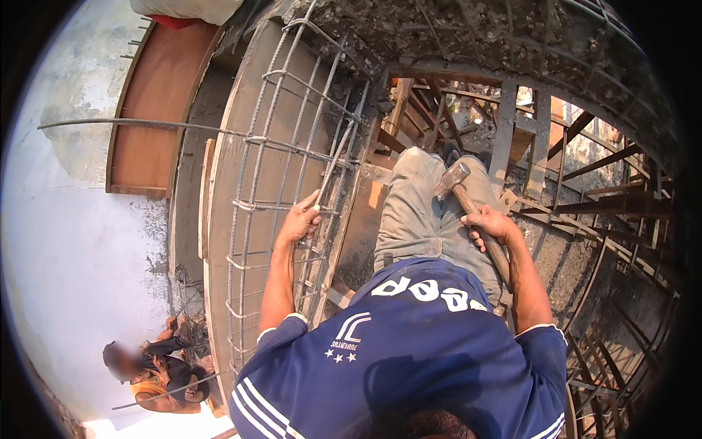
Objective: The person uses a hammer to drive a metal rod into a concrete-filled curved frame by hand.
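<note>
My right hand (488, 224) is closed round the wooden handle of a sledgehammer (452, 178). Its short metal head lies over my thighs, and the handle end slants down toward my right forearm. To the left, my left hand (299, 221) is closed at a bar of a rebar cage (252, 168), close to one of its cross ties. This cage of ribbed steel bars, bound with square stirrups, runs along a grey concrete face. Just what the left fingertips pinch is partly hidden.
Openings with wooden props and planks (541, 139) drop away ahead and right. A long loose steel bar (110, 121) juts out left, near a brown panel (150, 110). Another person (157, 366) sits lower left. Rough concrete (468, 36) borders the far side.
</note>
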Tool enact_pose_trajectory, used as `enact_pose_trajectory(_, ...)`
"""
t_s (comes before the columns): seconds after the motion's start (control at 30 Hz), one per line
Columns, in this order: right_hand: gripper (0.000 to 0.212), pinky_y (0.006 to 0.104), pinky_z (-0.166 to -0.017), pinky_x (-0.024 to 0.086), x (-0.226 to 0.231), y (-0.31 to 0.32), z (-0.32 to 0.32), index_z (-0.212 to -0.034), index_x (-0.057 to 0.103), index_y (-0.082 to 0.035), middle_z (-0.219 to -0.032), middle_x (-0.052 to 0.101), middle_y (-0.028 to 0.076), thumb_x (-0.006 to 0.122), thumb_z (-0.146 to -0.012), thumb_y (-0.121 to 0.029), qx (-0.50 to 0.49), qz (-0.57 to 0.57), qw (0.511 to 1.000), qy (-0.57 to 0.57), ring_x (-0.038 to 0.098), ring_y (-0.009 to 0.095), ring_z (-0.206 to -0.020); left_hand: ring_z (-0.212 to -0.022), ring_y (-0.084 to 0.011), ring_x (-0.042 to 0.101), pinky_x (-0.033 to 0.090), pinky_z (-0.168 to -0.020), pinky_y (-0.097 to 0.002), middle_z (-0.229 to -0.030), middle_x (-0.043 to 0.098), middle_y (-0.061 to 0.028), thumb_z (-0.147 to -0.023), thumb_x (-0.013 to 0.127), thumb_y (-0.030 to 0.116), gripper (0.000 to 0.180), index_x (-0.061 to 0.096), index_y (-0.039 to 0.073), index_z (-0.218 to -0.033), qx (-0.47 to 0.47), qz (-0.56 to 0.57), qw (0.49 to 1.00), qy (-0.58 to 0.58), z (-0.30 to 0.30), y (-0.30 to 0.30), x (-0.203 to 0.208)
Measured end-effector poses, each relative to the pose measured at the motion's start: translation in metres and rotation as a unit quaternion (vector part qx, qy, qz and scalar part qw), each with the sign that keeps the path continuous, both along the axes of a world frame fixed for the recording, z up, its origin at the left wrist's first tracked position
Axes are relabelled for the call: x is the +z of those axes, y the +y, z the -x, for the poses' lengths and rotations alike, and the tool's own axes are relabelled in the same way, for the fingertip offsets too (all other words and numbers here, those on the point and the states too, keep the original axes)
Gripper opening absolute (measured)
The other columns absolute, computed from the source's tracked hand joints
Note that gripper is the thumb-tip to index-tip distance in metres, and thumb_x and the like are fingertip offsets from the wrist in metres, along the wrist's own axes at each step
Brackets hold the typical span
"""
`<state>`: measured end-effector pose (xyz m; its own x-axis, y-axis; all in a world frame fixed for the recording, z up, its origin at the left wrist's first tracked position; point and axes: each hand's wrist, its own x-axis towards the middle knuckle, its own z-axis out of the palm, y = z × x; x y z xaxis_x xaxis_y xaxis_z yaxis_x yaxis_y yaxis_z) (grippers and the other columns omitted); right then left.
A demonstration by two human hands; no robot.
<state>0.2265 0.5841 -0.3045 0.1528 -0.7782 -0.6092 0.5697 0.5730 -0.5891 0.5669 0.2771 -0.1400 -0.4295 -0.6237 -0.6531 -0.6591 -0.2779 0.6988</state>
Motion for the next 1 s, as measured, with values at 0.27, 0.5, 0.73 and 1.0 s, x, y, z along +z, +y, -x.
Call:
enact_pose_trajectory(0.27, 0.021, 0.0312, -0.037, 0.048, 0.008, 0.001, -0.005, -0.087, 0.051, -0.005, -0.060, 0.055, 0.004, 0.064, -0.092, -0.021, -0.009, 0.003, 1.000, 0.005, 0.054, 0.014, -0.042, -0.046, -0.0060, 0.037, 0.031, -0.039, -0.0221, -0.066, 0.045, 0.0022, -0.102, 0.052, 0.019, 0.061, 0.027, 0.017, -0.157, 0.131, 0.007, 0.990, 0.059, -0.055, 0.131, -0.051)
enact_pose_trajectory(0.5, 0.023, 0.0323, -0.037, 0.048, 0.008, -0.003, 0.004, -0.086, 0.051, -0.005, -0.060, 0.054, 0.004, 0.064, -0.090, -0.023, 0.021, -0.016, 1.000, -0.002, 0.054, 0.015, -0.044, -0.055, -0.0060, 0.039, 0.032, -0.050, -0.0225, -0.067, 0.045, 0.0037, -0.099, 0.058, 0.015, 0.044, 0.050, 0.003, -0.141, 0.186, 0.030, 0.975, 0.117, -0.107, 0.194, -0.162)
enact_pose_trajectory(0.73, 0.023, 0.0343, -0.039, 0.047, 0.006, -0.002, 0.002, -0.085, 0.053, -0.005, -0.060, 0.053, 0.006, 0.065, -0.090, -0.023, 0.020, -0.011, 1.000, 0.002, 0.053, 0.017, -0.044, -0.055, -0.0033, 0.038, 0.030, -0.050, -0.0229, -0.065, 0.046, 0.0052, -0.101, 0.053, 0.017, 0.020, 0.063, 0.001, -0.108, 0.202, 0.069, 0.975, 0.063, -0.103, 0.206, -0.145)
enact_pose_trajectory(1.0, 0.024, 0.0339, -0.038, 0.047, 0.005, -0.002, -0.002, -0.080, 0.053, -0.006, -0.060, 0.054, 0.005, 0.065, -0.090, -0.024, 0.020, -0.026, 0.999, 0.027, 0.052, 0.016, -0.044, -0.044, -0.0055, 0.035, 0.028, -0.038, -0.0226, -0.063, 0.044, 0.0028, -0.106, 0.045, 0.030, 0.028, 0.057, 0.005, -0.108, 0.200, -0.060, 0.967, 0.145, -0.048, 0.177, -0.107)
